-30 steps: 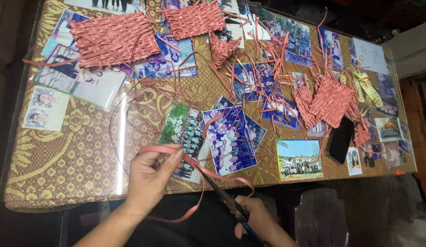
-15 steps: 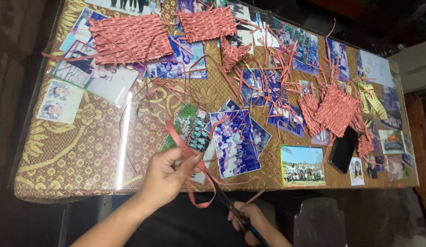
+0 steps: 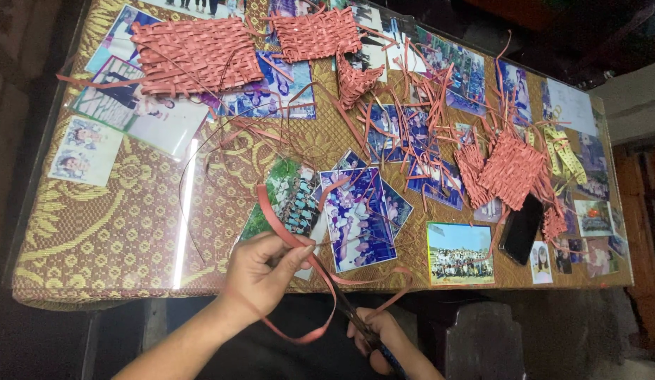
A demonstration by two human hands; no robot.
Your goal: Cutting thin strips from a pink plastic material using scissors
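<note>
A table (image 3: 95,239) with a gold patterned cloth under glass, photographs pressed beneath. At far left lies a large woven mat of red strips (image 3: 197,56). Near the front edge, the left hand (image 3: 260,274) pinches a long red plastic strip (image 3: 288,232) between thumb and fingers; the strip loops below the table edge. Just to its right, the right hand (image 3: 376,334) is closed around scissors (image 3: 352,313), blades touching the strip. Farther right, a smaller woven piece (image 3: 510,165) sits beside a black phone (image 3: 521,229).

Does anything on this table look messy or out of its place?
Yes. Loose pink strips lie scattered and tangled across the photographs between the woven pink mats. A black phone lies askew near the table's front edge.
</note>
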